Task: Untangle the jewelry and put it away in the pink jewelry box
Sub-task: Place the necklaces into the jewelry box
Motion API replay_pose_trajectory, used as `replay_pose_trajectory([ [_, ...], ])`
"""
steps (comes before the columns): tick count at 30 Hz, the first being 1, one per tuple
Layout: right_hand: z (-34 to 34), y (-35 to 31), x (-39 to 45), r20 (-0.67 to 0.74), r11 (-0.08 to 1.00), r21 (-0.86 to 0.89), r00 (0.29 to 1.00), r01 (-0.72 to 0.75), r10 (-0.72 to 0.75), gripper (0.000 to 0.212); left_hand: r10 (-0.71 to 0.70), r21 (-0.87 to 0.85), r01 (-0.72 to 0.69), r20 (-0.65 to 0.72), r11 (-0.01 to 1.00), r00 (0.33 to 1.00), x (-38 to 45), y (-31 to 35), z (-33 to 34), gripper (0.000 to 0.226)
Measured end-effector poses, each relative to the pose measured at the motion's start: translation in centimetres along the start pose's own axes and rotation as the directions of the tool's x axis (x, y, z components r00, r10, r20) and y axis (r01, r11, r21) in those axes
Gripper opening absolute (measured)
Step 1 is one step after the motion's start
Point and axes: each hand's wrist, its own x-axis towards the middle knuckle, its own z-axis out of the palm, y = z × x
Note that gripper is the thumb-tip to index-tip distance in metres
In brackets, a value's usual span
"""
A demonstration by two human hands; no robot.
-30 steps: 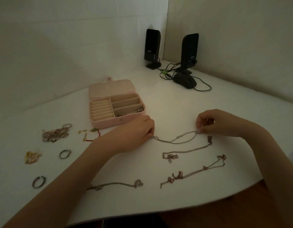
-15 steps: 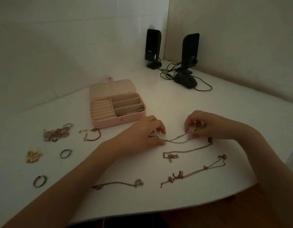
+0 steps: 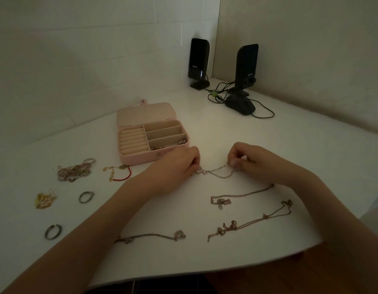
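A thin chain necklace (image 3: 219, 173) sags between my two hands just above the white table. My left hand (image 3: 175, 166) pinches its left end, where a small pendant shows. My right hand (image 3: 247, 161) pinches its right end with thumb and fingers closed. The pink jewelry box (image 3: 141, 158) stands open just beyond my left hand, with ring rolls on the left and a few pieces in its front compartment. Three other chains lie nearer me: one below my right hand (image 3: 237, 197), a knotted one (image 3: 251, 222), and one with a heart pendant (image 3: 154, 237).
At the left lie a tangle of chains and rings (image 3: 74, 170), a red-cord bracelet (image 3: 118, 172), a gold piece (image 3: 44, 200) and two loose rings (image 3: 86, 197) (image 3: 53, 231). Two black speakers (image 3: 198, 62) (image 3: 246, 64), a mouse (image 3: 240, 105) and cables fill the far corner. The table edge (image 3: 226, 270) runs close in front.
Both hands have moved closer together, so the chain between them is shorter and slack. My left hand has shifted right and its fingers now close on the pendant end.
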Motion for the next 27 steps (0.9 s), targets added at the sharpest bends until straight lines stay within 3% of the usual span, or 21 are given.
replay_pose_trajectory([
  [4, -0.3, -1.4, 0.1, -0.001, 0.977, 0.214, 1.0, 0.015, -0.015, 0.011, -0.083, -0.136, 0.077, -0.039, 0.988, 0.996, -0.3, 0.2, -0.4, 0.009],
  [6, -0.5, -2.0, 0.5, -0.014, 0.975, 0.221, 0.999, 0.033, -0.03, 0.011, -0.179, -0.323, 0.148, -0.067, 0.935, 0.982, -0.2, 0.3, -0.5, 0.01],
  [7, -0.5, -2.2, 0.7, -0.03, 0.975, 0.217, 0.999, 0.042, -0.036, 0.011, -0.244, -0.475, 0.183, -0.07, 0.861, 0.967, 0.0, 0.5, -0.7, 0.013],
  [9, -0.6, -2.4, 1.2, -0.065, 0.971, 0.229, 0.997, 0.063, -0.049, 0.009, -0.369, -0.785, 0.204, -0.034, 0.586, 0.929, 0.4, 1.0, -1.5, 0.018],
  [11, -0.8, -2.4, 1.6, -0.081, 0.96, 0.272, 0.995, 0.07, -0.05, 0.008, -0.447, -0.922, 0.185, 0.014, 0.34, 0.894, 0.5, 1.4, -2.6, 0.022],
  [12, -1.0, -2.5, 1.7, -0.079, 0.951, 0.302, 0.996, 0.065, -0.043, 0.008, -0.465, -0.922, 0.202, 0.028, 0.33, 0.885, 0.3, 1.3, -3.1, 0.023],
  [17, -1.8, -3.4, 2.5, -0.055, 0.939, 0.332, 0.996, 0.085, -0.071, 0.01, -0.267, -0.587, 0.291, 0.13, 0.755, 0.955, -0.5, 0.7, -4.3, 0.024],
  [19, -1.8, -3.8, 3.0, -0.056, 0.955, 0.276, 0.994, 0.107, -0.095, 0.012, -0.257, -0.512, 0.287, 0.13, 0.81, 0.958, -0.6, 0.7, -4.2, 0.022],
  [21, -1.9, -3.9, 3.4, -0.036, 0.97, 0.211, 0.993, 0.121, -0.117, 0.013, -0.303, -0.589, 0.282, 0.066, 0.757, 0.951, -0.4, 0.5, -4.4, 0.029],
  [24, -1.8, -4.2, 3.9, 0.037, 0.979, 0.156, 0.99, 0.13, -0.137, 0.014, -0.387, -0.789, 0.227, -0.014, 0.57, 0.922, -0.1, -0.3, -4.9, 0.036],
  [27, -1.4, -4.8, 4.8, 0.057, 0.984, 0.102, 0.987, 0.145, -0.152, 0.01, -0.466, -0.892, 0.206, -0.006, 0.402, 0.885, 0.4, -1.0, -4.8, 0.05],
])
